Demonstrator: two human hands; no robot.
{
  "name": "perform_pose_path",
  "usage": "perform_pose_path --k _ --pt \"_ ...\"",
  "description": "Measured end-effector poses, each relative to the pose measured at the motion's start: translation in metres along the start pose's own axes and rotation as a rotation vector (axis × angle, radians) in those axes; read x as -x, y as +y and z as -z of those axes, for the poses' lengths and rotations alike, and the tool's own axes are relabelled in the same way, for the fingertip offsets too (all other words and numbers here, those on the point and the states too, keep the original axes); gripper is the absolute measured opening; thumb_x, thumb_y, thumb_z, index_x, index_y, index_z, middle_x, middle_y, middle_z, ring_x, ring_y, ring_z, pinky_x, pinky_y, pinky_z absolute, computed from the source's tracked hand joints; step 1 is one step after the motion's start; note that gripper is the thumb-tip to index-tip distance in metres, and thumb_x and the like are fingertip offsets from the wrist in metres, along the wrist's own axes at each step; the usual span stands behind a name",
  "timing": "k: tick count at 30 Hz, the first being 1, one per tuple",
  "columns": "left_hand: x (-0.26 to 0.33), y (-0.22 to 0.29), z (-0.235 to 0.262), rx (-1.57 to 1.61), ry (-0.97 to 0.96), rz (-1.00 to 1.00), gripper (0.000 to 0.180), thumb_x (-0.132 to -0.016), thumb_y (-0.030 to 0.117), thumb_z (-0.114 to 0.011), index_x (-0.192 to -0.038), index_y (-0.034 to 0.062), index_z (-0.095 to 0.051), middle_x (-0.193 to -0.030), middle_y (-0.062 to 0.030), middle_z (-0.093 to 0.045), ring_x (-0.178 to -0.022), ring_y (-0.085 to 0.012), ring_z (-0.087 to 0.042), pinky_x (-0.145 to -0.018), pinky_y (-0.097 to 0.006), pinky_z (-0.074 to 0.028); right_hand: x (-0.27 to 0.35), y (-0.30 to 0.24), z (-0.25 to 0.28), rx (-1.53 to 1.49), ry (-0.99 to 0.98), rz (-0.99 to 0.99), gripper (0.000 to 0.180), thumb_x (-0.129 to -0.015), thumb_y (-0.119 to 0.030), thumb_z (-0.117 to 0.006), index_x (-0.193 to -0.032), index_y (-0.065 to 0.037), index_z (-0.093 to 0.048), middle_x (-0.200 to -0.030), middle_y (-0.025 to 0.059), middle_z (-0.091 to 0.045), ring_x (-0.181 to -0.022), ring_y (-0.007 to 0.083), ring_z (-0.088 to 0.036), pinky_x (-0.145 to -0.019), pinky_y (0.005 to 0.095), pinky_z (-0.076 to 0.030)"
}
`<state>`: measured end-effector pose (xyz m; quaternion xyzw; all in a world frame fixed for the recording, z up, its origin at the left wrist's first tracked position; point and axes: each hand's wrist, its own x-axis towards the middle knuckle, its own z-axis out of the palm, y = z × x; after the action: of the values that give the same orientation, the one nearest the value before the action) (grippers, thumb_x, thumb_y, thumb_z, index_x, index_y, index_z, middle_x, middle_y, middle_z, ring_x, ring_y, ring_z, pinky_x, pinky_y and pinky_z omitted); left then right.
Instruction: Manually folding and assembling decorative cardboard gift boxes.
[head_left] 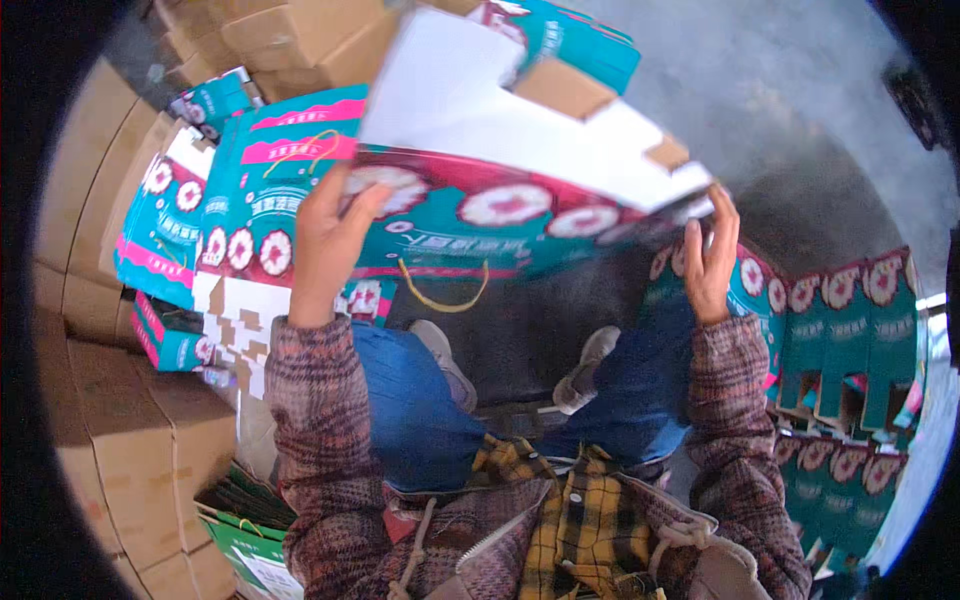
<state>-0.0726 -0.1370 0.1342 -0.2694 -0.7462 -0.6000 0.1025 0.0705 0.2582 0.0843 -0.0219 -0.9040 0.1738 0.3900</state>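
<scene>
Both my hands hold a teal and dark-red printed cardboard gift box in front of me, above my knees. Its white inner side and flaps are raised at the far side, and a yellow cord handle hangs from the near face. My left hand grips the box's left end, with the thumb over the printed face. At the other end, my right hand is closed on the right corner near the white flap. Parts of the box are smeared by motion.
To the left lie flat teal and pink cartons, beside stacked brown cardboard boxes. Rows of made-up teal boxes stand at the right. A green box is at lower left. Grey floor shows at far right.
</scene>
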Motion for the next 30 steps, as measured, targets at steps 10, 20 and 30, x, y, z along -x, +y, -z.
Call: perform_pose_path --k 10,20,30 --pt "-0.027 -0.065 -0.060 -0.018 -0.156 -0.048 0.032 -0.085 0.017 -0.067 -0.107 -0.0031 -0.059 -0.093 -0.0085 -0.064 -0.088 -0.0126 -0.058 -0.081 -0.028 -0.045 -0.028 0.009 0.017 -0.469 -0.852 -0.321 0.036 -0.095 -0.027 -0.053 -0.117 0.001 -0.057 -0.095 0.0147 -0.063 -0.087 0.0172 -0.057 -0.078 0.0322 -0.045" --pt "0.005 -0.065 -0.140 -0.384 -0.570 0.013 0.101 -0.066 0.037 -0.080 -0.140 -0.0035 -0.025 -0.141 -0.0263 -0.032 -0.133 -0.0384 -0.030 -0.109 -0.042 -0.029 -0.049 0.020 -0.061 -0.779 -0.841 -0.698 0.042 -0.092 -0.041 -0.055 -0.109 -0.003 -0.061 -0.091 0.0048 -0.065 -0.073 0.0123 -0.060 -0.063 0.0285 -0.052" --pt "0.038 -0.062 -0.190 -0.223 -0.404 0.129 0.070 -0.086 0.019 -0.056 -0.142 0.0006 -0.020 -0.142 -0.0244 -0.031 -0.127 -0.0405 -0.037 -0.101 -0.044 -0.039 -0.042 0.016 -0.075 -0.922 -0.781 -0.733 0.035 -0.093 -0.036 -0.054 -0.104 -0.003 -0.061 -0.089 0.0044 -0.063 -0.072 0.0128 -0.062 -0.061 0.0268 -0.052"
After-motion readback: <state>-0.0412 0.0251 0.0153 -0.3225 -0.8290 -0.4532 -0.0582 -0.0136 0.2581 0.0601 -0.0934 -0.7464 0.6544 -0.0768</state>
